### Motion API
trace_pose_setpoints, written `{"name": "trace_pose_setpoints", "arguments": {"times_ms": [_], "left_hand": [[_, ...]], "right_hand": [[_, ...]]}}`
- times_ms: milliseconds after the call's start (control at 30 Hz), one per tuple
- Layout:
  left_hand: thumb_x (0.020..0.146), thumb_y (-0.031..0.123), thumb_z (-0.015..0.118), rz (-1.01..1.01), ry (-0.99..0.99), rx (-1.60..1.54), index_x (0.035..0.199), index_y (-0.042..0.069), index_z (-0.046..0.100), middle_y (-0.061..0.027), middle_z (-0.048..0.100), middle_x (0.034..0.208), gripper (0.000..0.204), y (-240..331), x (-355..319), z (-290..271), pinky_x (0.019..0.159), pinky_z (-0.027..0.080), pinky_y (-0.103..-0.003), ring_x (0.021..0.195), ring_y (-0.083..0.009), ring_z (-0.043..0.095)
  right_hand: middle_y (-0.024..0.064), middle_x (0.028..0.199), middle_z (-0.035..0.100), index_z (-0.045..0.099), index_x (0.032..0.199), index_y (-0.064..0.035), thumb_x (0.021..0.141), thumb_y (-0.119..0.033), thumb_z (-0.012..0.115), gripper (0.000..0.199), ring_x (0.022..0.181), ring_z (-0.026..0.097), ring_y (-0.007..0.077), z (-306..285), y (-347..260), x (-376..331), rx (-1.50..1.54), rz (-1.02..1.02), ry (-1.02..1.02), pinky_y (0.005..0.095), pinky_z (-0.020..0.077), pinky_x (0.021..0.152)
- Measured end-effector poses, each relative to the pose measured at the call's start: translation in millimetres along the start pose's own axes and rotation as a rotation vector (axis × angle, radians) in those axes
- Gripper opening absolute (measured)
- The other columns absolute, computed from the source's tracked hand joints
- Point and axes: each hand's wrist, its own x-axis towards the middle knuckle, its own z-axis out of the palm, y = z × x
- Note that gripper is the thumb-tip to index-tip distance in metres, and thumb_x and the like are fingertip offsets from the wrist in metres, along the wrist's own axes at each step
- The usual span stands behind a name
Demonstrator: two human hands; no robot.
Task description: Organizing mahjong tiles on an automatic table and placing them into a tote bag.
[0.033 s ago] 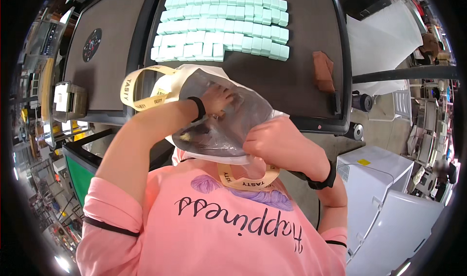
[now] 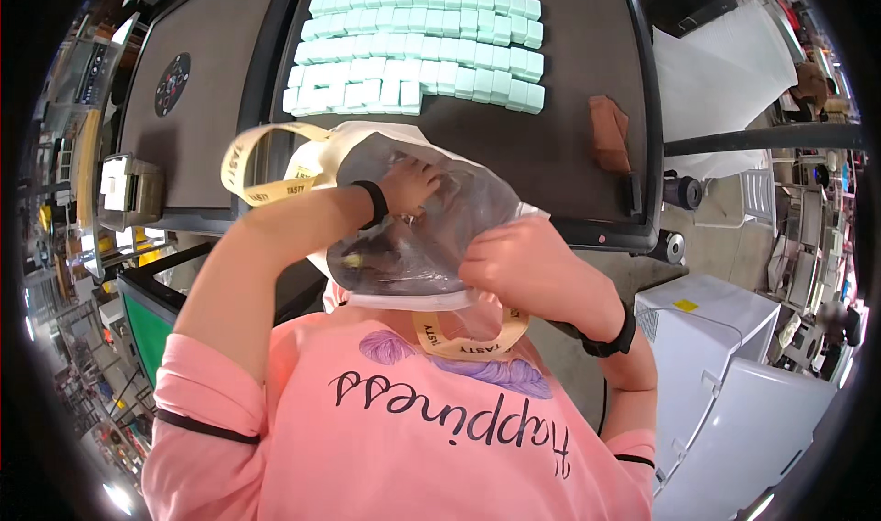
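Note:
An insulated bag (image 2: 404,302), white outside with a shiny grey lining, hangs tilted at my chest, its mouth facing up. My left hand (image 2: 410,187) reaches inside it, fingers bent and somewhat apart against the lining near the far side. My right hand (image 2: 500,255) is closed on the bag's right rim. One cream strap handle (image 2: 240,168) loops out at the far left; a second strap (image 2: 470,345) hangs on the near side. Deep in the bag shows a small yellowish patch (image 2: 370,260), too unclear to name.
Beyond the bag, several rows of mint-green blocks (image 2: 422,48) lie on a dark table (image 2: 569,172). A brown folded cloth (image 2: 609,135) rests at its right. A round dark disc (image 2: 172,85) lies on the left surface. A white cabinet (image 2: 707,310) stands lower right.
The left strap loop has swung slightly left. The bag's mouth has shifted a little, with my right hand moving slightly along with it. My left hand stays inside.

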Motion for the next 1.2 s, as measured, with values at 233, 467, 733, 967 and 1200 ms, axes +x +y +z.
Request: {"name": "trace_pose_setpoints", "arguments": {"times_ms": [233, 467, 733, 967, 1200], "left_hand": [[0.076, 0.052, 0.077, -0.268, -1.195, -0.736, 0.110, 0.006, 0.072, -0.0188, 0.071, 0.115, 0.057, 6.0, 30.4, -68.8, 0.087, 0.052, -0.049, 0.109, -0.0294, 0.069], [0.075, 0.054, 0.078, -0.233, -0.991, -0.594, 0.131, 0.007, 0.060, -0.0170, 0.070, 0.118, 0.075, 20.4, 28.7, -61.7, 0.096, 0.043, -0.058, 0.109, -0.0348, 0.068], [0.076, 0.055, 0.078, -0.156, -0.494, -0.029, 0.138, 0.007, 0.054, -0.0168, 0.070, 0.119, 0.082, 24.9, 11.0, -27.6, 0.099, 0.038, -0.062, 0.110, -0.0385, 0.067], [0.086, 0.030, 0.063, -0.215, -0.624, -0.337, 0.126, 0.003, 0.065, -0.0203, 0.071, 0.113, 0.048, 12.7, 46.5, -58.2, 0.088, 0.049, -0.055, 0.103, -0.0392, 0.068], [0.087, 0.019, 0.060, -0.126, -0.415, -0.265, 0.113, 0.003, 0.074, -0.0201, 0.072, 0.115, 0.034, 26.0, 121.9, -54.0, 0.088, 0.056, -0.045, 0.108, -0.0372, 0.069]], "right_hand": [[0.0020, 0.070, 0.064, 0.063, 0.066, -0.0116, 0.065, -0.013, 0.070, 0.007, 0.077, 0.069, 0.0218, 4.8, 3.1, -1.2, -0.057, 0.031, 0.016, 0.0343, 0.0542, 0.062], [0.0011, 0.071, 0.063, 0.062, 0.068, -0.0126, 0.069, -0.016, 0.069, 0.008, 0.078, 0.069, 0.0224, -6.0, 2.8, 5.2, -0.130, 0.027, -0.035, 0.0347, 0.0534, 0.062], [0.0004, 0.073, 0.062, 0.062, 0.070, -0.0131, 0.069, -0.015, 0.069, 0.007, 0.078, 0.069, 0.0217, -11.0, -19.8, -3.9, -0.028, 0.057, -0.182, 0.0351, 0.0530, 0.061], [0.0027, 0.085, 0.068, 0.064, 0.077, -0.0086, 0.070, -0.013, 0.069, 0.009, 0.084, 0.068, 0.0225, 9.8, -1.6, -7.7, -0.053, 0.056, 0.110, 0.0335, 0.0541, 0.081], [0.0004, 0.077, 0.064, 0.063, 0.075, -0.0104, 0.072, -0.014, 0.069, 0.007, 0.080, 0.068, 0.0221, 22.9, -4.9, -2.4, 0.084, 0.032, -0.089, 0.0369, 0.0542, 0.068]]}}
